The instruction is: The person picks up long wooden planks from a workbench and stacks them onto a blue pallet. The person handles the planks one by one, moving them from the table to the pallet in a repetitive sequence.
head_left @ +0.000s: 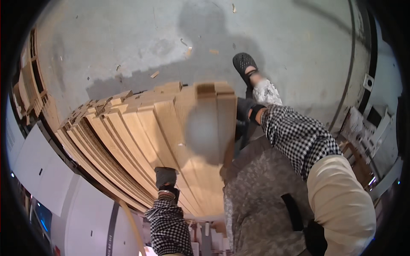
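Looking down at a big stack of pale wooden boards [147,132], sitting left of centre, right in front of the body; laid lengthwise side by side and piled in layers, with ragged far ends, so probably stacked for compactness rather than neatness; got the left hand [165,177] in a dark glove, set on the near part of the boards, seemingly touching; got the right hand [246,109] gloved too, reaching well forward to the right edge of the stack, near a dark clog-type shoe [244,63]; probably spread that wide to cover both the near part and the far right side at once, maybe for steadying long wood, just a guess though.

As for the fingers: can't make out how far open on the left, being lost in the dark glove, so no idea whether gripping a board or just resting on top; even worse on the right, mostly hidden beside the stack edge; looks close against the wood there, but can't tell open from closed, or swear to actual contact.

Also in view: grey floor [299,64] with a few wood scraps [213,51] beyond the stack; white cabinet panels [89,213] down the left; checked sleeve [294,132] and beige sleeve cover [339,200] on the right arm.
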The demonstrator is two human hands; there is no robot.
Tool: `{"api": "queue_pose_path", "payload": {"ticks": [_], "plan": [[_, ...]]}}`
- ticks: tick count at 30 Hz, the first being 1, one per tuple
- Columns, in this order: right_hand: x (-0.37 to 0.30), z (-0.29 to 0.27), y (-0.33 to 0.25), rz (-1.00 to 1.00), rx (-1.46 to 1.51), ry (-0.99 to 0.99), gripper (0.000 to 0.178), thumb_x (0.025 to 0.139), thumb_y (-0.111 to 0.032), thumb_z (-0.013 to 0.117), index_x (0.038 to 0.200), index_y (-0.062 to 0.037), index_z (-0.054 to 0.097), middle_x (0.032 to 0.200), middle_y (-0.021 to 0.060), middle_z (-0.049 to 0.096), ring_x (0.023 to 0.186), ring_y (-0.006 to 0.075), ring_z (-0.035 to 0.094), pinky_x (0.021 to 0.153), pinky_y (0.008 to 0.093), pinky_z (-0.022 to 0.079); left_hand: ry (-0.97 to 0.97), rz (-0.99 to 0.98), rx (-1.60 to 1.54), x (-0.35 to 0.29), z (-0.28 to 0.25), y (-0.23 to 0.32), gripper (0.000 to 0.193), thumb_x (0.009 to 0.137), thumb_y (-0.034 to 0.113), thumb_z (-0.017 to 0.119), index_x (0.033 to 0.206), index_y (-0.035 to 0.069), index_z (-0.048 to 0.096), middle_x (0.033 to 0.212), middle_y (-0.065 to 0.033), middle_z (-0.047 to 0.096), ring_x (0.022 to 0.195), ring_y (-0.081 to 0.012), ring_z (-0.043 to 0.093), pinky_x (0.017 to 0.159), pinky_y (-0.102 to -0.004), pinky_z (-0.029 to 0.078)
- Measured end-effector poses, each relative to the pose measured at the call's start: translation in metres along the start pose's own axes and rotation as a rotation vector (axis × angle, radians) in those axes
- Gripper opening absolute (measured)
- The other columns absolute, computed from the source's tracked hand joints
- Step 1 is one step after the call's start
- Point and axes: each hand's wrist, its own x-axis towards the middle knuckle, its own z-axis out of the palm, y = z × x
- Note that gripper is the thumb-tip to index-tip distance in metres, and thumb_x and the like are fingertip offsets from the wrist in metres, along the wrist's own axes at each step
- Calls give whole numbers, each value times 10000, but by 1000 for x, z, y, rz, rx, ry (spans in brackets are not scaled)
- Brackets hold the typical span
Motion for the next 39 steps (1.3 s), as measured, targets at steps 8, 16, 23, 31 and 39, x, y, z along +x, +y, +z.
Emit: {"api": "queue_pose_path", "payload": {"ticks": [8, 16, 23, 31, 39], "plan": [[26, -130, 10, -268, 171, -284, 408, 806, -147, 607, 1205, -78, 557, 1117, 119, 573, 1016, 242, 573, 869, 325, 487, 430, -494, -1162, 37, -172, 112, 400, 772, 172, 659, 1007, -14, 394, 817, -185, 574, 591, -260, 593, 508, -355, 511], [31, -139, -42, -560, -176, -97, 554, 663, -126, 678, 1204, -109, 561, 1105, 109, 599, 1063, 277, 562, 913, 348, 482, 312, -653, -1080, 40, -198, 119, 467, 747, 330, 750, 916, 12, 452, 834, -181, 559, 770, -355, 577, 672, -452, 469], [37, -140, -42, -694, -151, -104, 479, 635, -132, 709, 1102, -73, 618, 1101, 110, 613, 1083, 276, 566, 922, 355, 485, 386, -627, -1121, 37, -216, 121, 379, 743, 245, 744, 868, 3, 479, 820, -162, 557, 766, -319, 565, 668, -433, 463], [23, -130, -22, -475, 17, -217, 408, 744, -170, 689, 1135, -77, 622, 1149, 123, 613, 1089, 298, 558, 947, 387, 461, 377, -372, -1593, 34, -201, 139, 224, 834, 192, 625, 872, 6, 506, 724, -116, 512, 635, -318, 520, 604, -414, 455], [-5, -110, -43, -107, 192, -164, 365, 786, -135, 645, 1144, -69, 617, 1142, 131, 607, 1089, 298, 558, 922, 356, 467, 222, -105, -2120, 47, -219, 298, 451, 851, 297, 614, 1168, -5, 506, 1159, -168, 574, 1018, -266, 578, 873, -378, 479]]}}
